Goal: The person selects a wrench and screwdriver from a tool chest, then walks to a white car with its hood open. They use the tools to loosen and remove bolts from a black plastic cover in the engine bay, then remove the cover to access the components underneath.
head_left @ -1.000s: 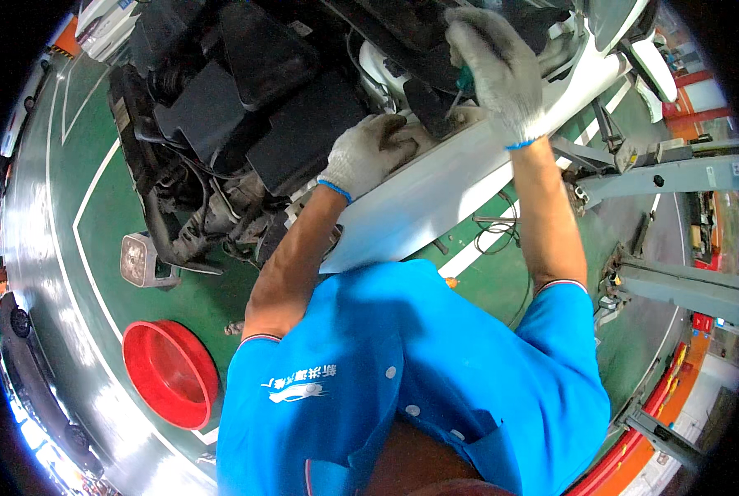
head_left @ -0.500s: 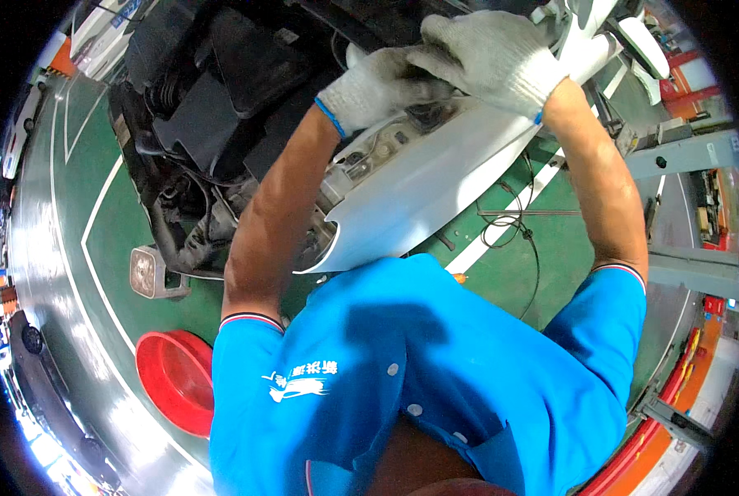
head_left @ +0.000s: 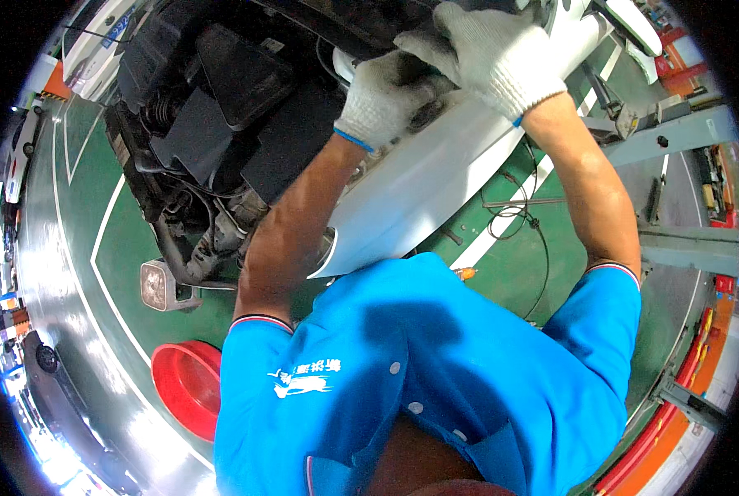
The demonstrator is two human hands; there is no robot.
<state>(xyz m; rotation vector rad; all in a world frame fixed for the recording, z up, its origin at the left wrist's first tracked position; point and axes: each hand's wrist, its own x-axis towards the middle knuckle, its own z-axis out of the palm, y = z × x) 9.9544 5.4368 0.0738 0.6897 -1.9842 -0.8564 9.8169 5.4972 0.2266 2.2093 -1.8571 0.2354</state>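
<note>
Both my hands wear off-white knitted gloves with blue cuffs and are close together over the upper right of a car's open engine bay (head_left: 237, 74), by the inner edge of its white fender (head_left: 415, 186). My left hand (head_left: 386, 99) has its fingers bent inward beneath the fingers of my right hand (head_left: 489, 62), which curl over from the right. Whatever lies between the fingertips is hidden by the gloves and shadow. Black plastic covers (head_left: 291, 140) fill the bay left of my hands.
A red basin (head_left: 175, 380) and a grey stool (head_left: 159, 285) stand on the green floor (head_left: 121, 240) at left. Cables (head_left: 535, 248) lie below the fender. Grey lift arms (head_left: 684, 240) reach in from the right. Other cars (head_left: 55, 405) line the far left.
My left hand has risen to the right to join my right hand, which has shifted and tilted leftward. The green-handled tool seen in my right hand a second ago is hidden now.
</note>
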